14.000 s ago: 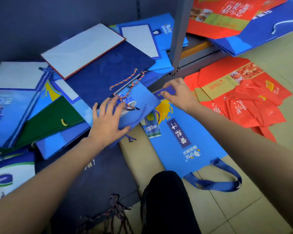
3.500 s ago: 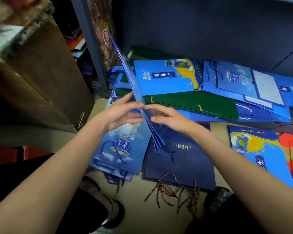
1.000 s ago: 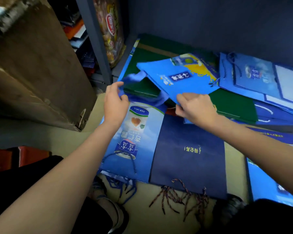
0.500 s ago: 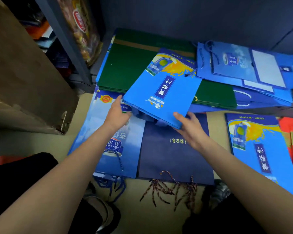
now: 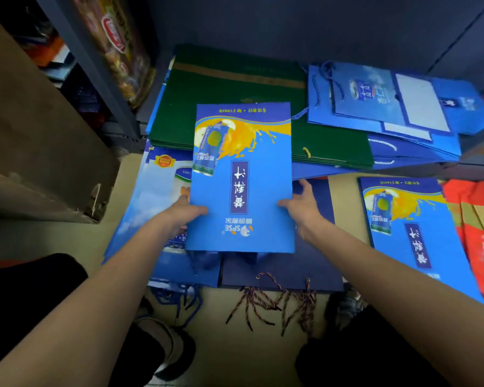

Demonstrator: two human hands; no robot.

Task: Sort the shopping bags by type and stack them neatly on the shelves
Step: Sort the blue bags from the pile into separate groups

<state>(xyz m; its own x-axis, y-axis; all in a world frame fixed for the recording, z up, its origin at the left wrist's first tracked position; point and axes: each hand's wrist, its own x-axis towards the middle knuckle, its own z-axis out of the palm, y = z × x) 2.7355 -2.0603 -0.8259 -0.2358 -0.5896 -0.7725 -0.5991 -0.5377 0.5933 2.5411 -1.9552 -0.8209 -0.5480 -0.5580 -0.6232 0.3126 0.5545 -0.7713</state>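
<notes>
- Swung round since half a second ago: the blue juice bag (image 5: pixel 242 177), which lay at a slant then, now sits square in the centre of the frame, long axis running straight up and down the picture.
- Its print reads upside down — the SPSE logo is at the lower edge, the can and orange splash toward the top — and its blue handles hang out from under the lower edge.
- Left hand (image 5: pixel 185 212) holds the bag's left edge, thumb lying on the printed face, the other fingers hidden behind it.
- Right hand (image 5: pixel 302 203) is at the right edge, thumb on the face and fingers spread, reaching up past the side of the bag; whether they curl behind it, I cannot tell.
- Bag's top end overlaps the green bags (image 5: pixel 235 88) stacked on the low shelf in the upper middle of the frame; its lower end is over the floor.
- Beneath it on the floor: a pale blue milk bag (image 5: pixel 151 196) to the left, a navy bag (image 5: pixel 305 263) with twisted cord handles to the right.
- A matching juice bag (image 5: pixel 414 233) lies flat at the right of the frame, pointing the same way, red bags (image 5: pixel 475 230) just beyond it.
- Smaller blue bags (image 5: pixel 375 99) are piled on the shelf at upper right.
- Brown cardboard box (image 5: pixel 39 152) stands at the left.
</notes>
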